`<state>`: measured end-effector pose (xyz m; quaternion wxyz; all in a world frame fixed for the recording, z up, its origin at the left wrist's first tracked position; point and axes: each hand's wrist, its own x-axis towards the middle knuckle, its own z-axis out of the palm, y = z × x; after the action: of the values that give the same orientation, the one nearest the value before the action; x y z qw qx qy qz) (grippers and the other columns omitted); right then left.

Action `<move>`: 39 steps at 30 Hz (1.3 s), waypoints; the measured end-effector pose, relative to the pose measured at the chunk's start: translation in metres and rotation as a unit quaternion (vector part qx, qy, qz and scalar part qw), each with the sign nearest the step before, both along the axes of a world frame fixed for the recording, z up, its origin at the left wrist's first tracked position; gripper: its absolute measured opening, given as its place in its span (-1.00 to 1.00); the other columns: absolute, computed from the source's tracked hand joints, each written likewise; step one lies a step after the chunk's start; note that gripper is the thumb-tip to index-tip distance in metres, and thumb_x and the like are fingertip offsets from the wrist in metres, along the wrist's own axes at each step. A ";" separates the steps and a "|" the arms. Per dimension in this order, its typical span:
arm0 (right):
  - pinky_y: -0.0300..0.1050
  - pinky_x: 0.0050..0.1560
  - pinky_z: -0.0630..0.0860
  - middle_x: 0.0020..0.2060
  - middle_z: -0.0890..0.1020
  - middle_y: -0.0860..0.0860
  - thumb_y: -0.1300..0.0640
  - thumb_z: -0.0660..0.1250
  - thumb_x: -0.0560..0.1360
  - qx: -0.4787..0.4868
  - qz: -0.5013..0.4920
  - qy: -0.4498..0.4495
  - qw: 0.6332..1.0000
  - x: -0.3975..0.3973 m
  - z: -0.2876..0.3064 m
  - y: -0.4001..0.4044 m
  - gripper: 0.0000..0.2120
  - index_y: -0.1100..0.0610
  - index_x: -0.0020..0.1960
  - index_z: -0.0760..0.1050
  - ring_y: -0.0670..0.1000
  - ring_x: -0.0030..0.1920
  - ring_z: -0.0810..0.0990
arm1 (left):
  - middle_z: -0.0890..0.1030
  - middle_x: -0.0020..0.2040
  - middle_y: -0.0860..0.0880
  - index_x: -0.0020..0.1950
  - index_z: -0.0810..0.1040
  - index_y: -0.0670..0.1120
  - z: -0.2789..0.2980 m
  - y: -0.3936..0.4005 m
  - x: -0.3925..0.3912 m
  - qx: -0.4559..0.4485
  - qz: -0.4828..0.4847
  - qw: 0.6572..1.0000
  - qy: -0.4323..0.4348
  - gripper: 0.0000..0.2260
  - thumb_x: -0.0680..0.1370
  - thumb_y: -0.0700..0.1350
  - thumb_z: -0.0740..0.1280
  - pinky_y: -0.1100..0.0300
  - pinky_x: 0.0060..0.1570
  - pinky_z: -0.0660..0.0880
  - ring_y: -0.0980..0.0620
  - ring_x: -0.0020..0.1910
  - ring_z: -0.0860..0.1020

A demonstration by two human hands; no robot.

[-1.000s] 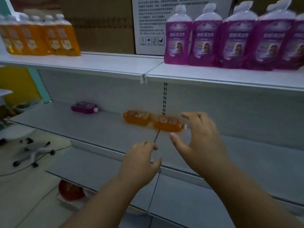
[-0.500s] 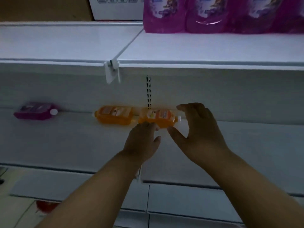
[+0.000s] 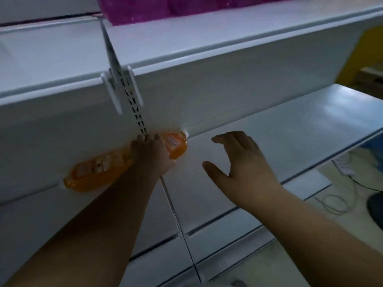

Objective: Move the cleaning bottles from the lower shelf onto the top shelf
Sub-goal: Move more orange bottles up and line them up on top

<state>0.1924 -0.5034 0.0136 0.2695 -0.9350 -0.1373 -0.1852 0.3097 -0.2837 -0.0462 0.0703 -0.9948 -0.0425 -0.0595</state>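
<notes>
Against the lower shelf's [image 3: 290, 129] back wall: left hand [image 3: 152, 154] gripping right-lying orange bottle [image 3: 176, 145]; right hand [image 3: 242, 162] just beside, spread wide, holding nothing.

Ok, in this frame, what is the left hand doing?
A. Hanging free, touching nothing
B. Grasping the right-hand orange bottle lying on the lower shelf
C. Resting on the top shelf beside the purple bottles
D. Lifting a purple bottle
B: the left hand has its fingers over the right-hand orange bottle, which lies on the lower shelf, while the right hand hovers open beside it.
</notes>
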 end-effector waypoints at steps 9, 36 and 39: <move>-0.06 0.09 0.41 0.19 0.51 0.03 -0.11 0.35 0.49 0.045 0.065 0.005 0.997 0.003 -0.009 0.010 -0.56 0.08 0.30 0.47 0.07 0.15 0.51 | 0.61 -0.05 0.13 0.11 0.44 0.16 0.016 0.011 -0.119 -0.605 0.082 0.786 -0.096 -0.47 0.25 0.20 0.58 0.32 -0.35 0.52 0.22 -0.16 0.63; 0.10 0.13 0.42 0.23 0.45 0.22 -0.17 0.42 0.41 -0.275 0.216 0.110 0.930 0.069 -0.043 0.272 -0.30 0.12 0.37 0.22 0.26 0.20 0.45 | 0.68 0.06 -0.23 0.24 0.63 -0.08 0.051 0.143 -0.324 -0.883 0.189 0.385 -0.192 -0.12 0.05 0.37 0.60 -0.03 -0.23 0.61 -0.23 -0.06 0.69; 0.15 0.18 0.40 0.30 0.37 0.27 -0.41 0.39 0.30 -0.272 0.171 0.179 0.930 0.062 -0.052 0.272 -0.02 0.06 0.49 0.07 0.31 0.27 0.39 | 0.67 -0.01 -0.21 0.31 0.54 -0.17 0.043 0.158 -0.314 -0.890 0.172 0.389 -0.164 0.00 0.01 0.34 0.63 0.00 -0.24 0.60 -0.17 -0.13 0.66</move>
<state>0.2540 -0.2310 -0.0381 0.0524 -0.9523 -0.2900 0.0788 -0.0039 -0.1257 -0.0033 -0.8549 -0.4325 -0.2517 -0.1366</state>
